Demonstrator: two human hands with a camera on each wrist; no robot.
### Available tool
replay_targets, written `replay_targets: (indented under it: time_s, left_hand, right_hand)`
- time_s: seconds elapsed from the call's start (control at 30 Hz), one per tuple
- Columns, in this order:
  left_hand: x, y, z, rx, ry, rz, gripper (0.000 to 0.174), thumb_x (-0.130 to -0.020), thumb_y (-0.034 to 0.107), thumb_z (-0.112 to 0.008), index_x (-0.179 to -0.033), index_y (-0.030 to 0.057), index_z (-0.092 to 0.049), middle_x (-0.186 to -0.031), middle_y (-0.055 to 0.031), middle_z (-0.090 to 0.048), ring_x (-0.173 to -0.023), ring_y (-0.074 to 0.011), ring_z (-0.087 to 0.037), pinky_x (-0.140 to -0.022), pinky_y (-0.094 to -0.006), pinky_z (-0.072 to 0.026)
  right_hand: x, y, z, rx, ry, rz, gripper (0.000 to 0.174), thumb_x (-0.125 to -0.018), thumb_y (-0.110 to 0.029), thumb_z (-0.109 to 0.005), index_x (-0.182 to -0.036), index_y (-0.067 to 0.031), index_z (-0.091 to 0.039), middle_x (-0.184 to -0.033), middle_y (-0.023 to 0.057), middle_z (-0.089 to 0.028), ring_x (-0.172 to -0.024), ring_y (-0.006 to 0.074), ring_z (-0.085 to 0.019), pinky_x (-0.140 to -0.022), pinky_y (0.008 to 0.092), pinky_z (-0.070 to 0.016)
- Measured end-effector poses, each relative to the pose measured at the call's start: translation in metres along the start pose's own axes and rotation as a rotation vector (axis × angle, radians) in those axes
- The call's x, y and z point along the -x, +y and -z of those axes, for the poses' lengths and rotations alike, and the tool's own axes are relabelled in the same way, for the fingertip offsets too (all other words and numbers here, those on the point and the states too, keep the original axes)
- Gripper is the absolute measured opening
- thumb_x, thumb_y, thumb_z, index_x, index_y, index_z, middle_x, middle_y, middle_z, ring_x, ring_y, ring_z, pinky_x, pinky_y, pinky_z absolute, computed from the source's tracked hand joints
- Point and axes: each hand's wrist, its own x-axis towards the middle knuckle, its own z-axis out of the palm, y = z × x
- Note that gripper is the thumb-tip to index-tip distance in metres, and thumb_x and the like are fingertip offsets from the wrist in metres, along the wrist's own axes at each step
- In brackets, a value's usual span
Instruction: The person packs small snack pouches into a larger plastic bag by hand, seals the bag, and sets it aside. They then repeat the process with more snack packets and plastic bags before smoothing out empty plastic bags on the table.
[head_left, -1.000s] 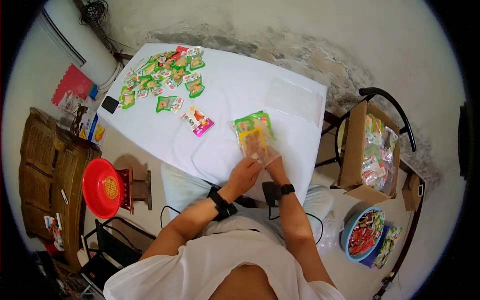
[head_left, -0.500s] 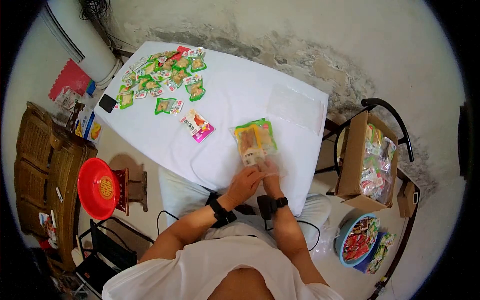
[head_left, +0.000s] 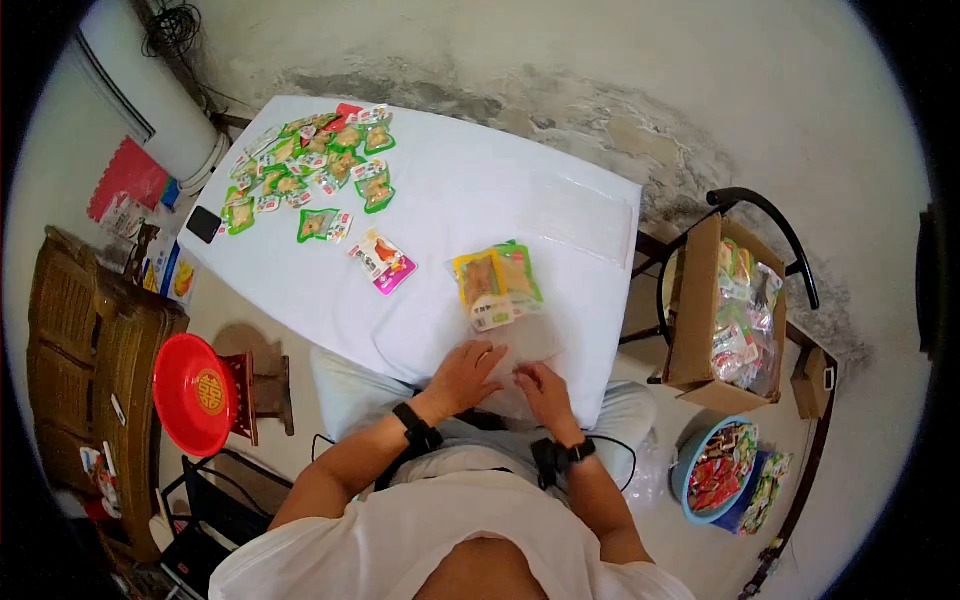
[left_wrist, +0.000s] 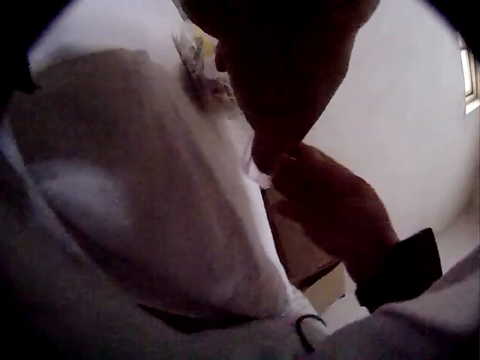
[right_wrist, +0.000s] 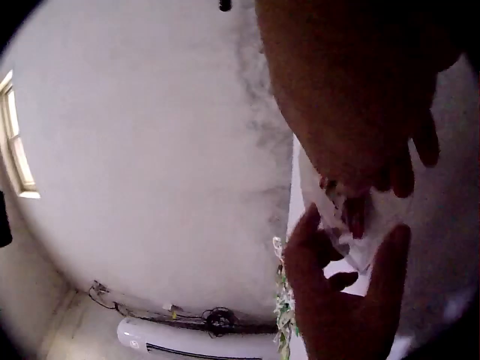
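Left hand point(head_left: 462, 380) loosely spread, right hand point(head_left: 547, 397) apparently pinching the clear bag point(head_left: 533, 338), I've drawn both back, so the packets point(head_left: 497, 283) lie free of my fingers

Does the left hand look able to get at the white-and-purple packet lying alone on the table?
Probably yes: the packet lies ahead and to the left of the left hand, whose fingers look open, with only white tablecloth between them.
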Motion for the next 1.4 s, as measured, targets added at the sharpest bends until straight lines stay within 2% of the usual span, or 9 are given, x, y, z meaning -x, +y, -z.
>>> replay_targets:
  time_s: [0.07,0.2,0.27,0.47,0.57,0.8,0.97,1.13,1.4]
  left_hand:
    - [0.005,0.001,0.003,-0.245,-0.086,-0.106,0.051,-0.072,0.016,-0.065,-0.118,0.0065,-0.047,-0.103,-0.0142,-0.05,-0.096,-0.0297,-0.05,-0.084,-0.0393,-0.043]
    - [0.013,-0.017,-0.014,-0.405,-0.111,-0.169,0.049,-0.071,0.015,-0.062,-0.118,0.0074,-0.048,-0.103,-0.0122,-0.05,-0.095,-0.0274,-0.051,-0.083,-0.0369,-0.0432]
    - [0.012,-0.025,-0.017,-0.368,-0.083,-0.235,0.046,-0.073,0.013,-0.059,-0.117,0.0071,-0.049,-0.102,-0.0106,-0.051,-0.094,-0.0266,-0.052,-0.081,-0.0366,-0.0442]
    - [-0.001,-0.025,0.004,-0.114,-0.143,-0.019,0.026,-0.074,0.006,-0.057,-0.099,0.0104,-0.063,-0.085,-0.009,-0.059,-0.08,-0.0246,-0.057,-0.071,-0.0361,-0.0479]
    - [-0.016,-0.016,0.025,0.024,0.232,-0.059,0.018,-0.075,0.003,-0.058,-0.089,0.0089,-0.065,-0.077,-0.0075,-0.059,-0.073,-0.0279,-0.056,-0.062,-0.0342,-0.0471]
    - [-0.068,0.016,0.116,0.26,0.321,0.192,0.013,-0.078,0.002,-0.062,-0.091,0.0031,-0.065,-0.075,-0.0062,-0.059,-0.068,-0.0136,-0.055,-0.062,-0.0241,-0.0433]
    - [-0.049,-0.013,0.086,0.439,0.264,0.276,0.011,-0.079,0.007,-0.065,-0.089,0.0029,-0.066,-0.075,-0.0041,-0.061,-0.065,-0.0087,-0.054,-0.057,-0.0225,-0.0431]
    - [-0.028,-0.009,0.074,0.585,0.174,0.365,0.012,-0.08,0.01,-0.065,-0.089,0.0021,-0.066,-0.077,-0.0012,-0.063,-0.064,-0.0046,-0.052,-0.059,-0.0192,-0.0428]
    - [-0.025,0.009,0.091,0.616,0.116,0.411,0.01,-0.081,0.008,-0.063,-0.089,0.0021,-0.065,-0.076,0.0003,-0.06,-0.066,-0.0042,-0.05,-0.061,-0.0185,-0.0415]
  right_hand:
    - [0.029,-0.043,0.018,0.186,0.158,-0.029,0.023,-0.079,-0.013,-0.062,-0.097,0.0009,-0.057,-0.089,0.0166,-0.059,-0.08,0.0297,-0.059,-0.072,0.0372,-0.0464]
    - [0.006,-0.047,0.045,0.694,0.474,0.392,0.041,-0.075,-0.006,-0.064,-0.114,-0.0027,-0.051,-0.093,0.0169,-0.059,-0.083,0.029,-0.059,-0.073,0.0359,-0.0477]
    - [-0.011,-0.03,0.04,0.416,0.381,0.308,0.044,-0.075,-0.001,-0.063,-0.117,-0.0047,-0.05,-0.088,0.0097,-0.056,-0.077,0.0199,-0.056,-0.069,0.0275,-0.0455]
    - [-0.037,-0.026,0.037,0.165,0.211,0.239,0.028,-0.081,0.003,-0.054,-0.108,-0.0039,-0.059,-0.087,0.0094,-0.059,-0.072,0.0161,-0.057,-0.066,0.0247,-0.0466]
    - [-0.042,-0.063,0.055,0.048,0.207,0.196,0.022,-0.083,0.001,-0.052,-0.102,-0.0028,-0.063,-0.088,0.0076,-0.063,-0.069,0.0112,-0.058,-0.065,0.023,-0.0475]
    - [-0.047,-0.171,0.086,-0.317,0.046,0.001,0.026,-0.083,-0.004,-0.057,-0.109,0.0004,-0.061,-0.086,0.0035,-0.063,-0.075,0.0092,-0.057,-0.07,0.0213,-0.047]
    - [-0.034,-0.137,0.087,-0.35,-0.057,0.038,0.03,-0.079,-0.001,-0.061,-0.109,0.0009,-0.06,-0.087,0.004,-0.063,-0.076,0.0089,-0.057,-0.071,0.0212,-0.0464]
    - [-0.016,-0.113,0.083,0.057,0.076,0.032,0.02,-0.082,-0.012,-0.062,-0.098,-0.0006,-0.064,-0.075,0.0019,-0.06,-0.066,0.0084,-0.052,-0.059,0.0219,-0.0425]
    - [0.003,-0.133,0.107,0.103,0.023,0.049,0.016,-0.081,-0.016,-0.064,-0.082,-0.0008,-0.063,-0.065,-0.0041,-0.052,-0.057,0.0051,-0.043,-0.051,0.0214,-0.0355]
